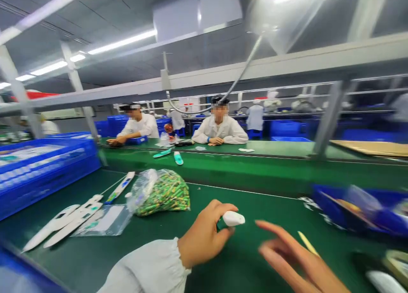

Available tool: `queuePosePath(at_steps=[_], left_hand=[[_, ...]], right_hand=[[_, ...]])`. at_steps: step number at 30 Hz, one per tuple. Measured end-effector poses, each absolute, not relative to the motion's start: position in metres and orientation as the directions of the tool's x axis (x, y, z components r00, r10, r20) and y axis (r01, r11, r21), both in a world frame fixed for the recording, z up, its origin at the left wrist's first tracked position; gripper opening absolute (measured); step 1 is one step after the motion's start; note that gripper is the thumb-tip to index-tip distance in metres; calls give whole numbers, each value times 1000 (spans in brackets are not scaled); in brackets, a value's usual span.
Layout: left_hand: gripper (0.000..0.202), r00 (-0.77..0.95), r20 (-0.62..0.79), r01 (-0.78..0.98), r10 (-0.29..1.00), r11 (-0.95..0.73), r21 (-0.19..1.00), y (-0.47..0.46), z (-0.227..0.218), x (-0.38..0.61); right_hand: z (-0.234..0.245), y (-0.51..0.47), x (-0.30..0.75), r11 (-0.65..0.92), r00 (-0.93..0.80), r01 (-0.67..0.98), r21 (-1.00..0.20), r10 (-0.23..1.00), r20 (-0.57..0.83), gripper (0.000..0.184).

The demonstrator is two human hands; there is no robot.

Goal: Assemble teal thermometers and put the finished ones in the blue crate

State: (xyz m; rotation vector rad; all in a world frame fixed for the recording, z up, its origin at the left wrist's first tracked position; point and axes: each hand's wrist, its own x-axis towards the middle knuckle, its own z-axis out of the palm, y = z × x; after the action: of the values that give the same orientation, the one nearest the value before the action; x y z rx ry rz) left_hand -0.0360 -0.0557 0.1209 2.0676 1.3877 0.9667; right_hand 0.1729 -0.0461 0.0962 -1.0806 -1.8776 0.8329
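My left hand (207,235) is closed around a small white plastic part (233,218) with a dark green piece at its base, held just above the green bench mat (223,267). My right hand (293,259) hovers to its right, blurred, fingers stretched out and apart, holding nothing I can see. A thin yellowish stick (307,243) lies just beyond the right hand's fingers. A clear bag of small green and yellow parts (162,193) sits beyond my left hand.
White elongated housings (63,223) and a flat clear bag (102,221) lie at left. A blue crate (41,170) stands far left, a blue tray (360,210) at right. Across the green conveyor (255,170) two people in white coats sit.
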Motion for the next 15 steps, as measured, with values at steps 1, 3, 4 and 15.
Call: queuePosePath(at_steps=[1,3,4,15], left_hand=[[53,297,362,666,883,-464,584,-45,114,-27],[68,349,426,709,834,-533,462,-26,98,-16],[71,350,442,707,826,-543,453,-18,89,-13],[64,245,442,738,863,-461,492,10,51,-43]], right_hand=[[99,-41,166,299,-352,314,-901,918,181,38],[99,-24,149,112,-398,87,-990,915,68,47],[96,-14,141,87,-416,46,-995,907,60,49],[59,21,133,36,-519,-27,-999,854,45,46]])
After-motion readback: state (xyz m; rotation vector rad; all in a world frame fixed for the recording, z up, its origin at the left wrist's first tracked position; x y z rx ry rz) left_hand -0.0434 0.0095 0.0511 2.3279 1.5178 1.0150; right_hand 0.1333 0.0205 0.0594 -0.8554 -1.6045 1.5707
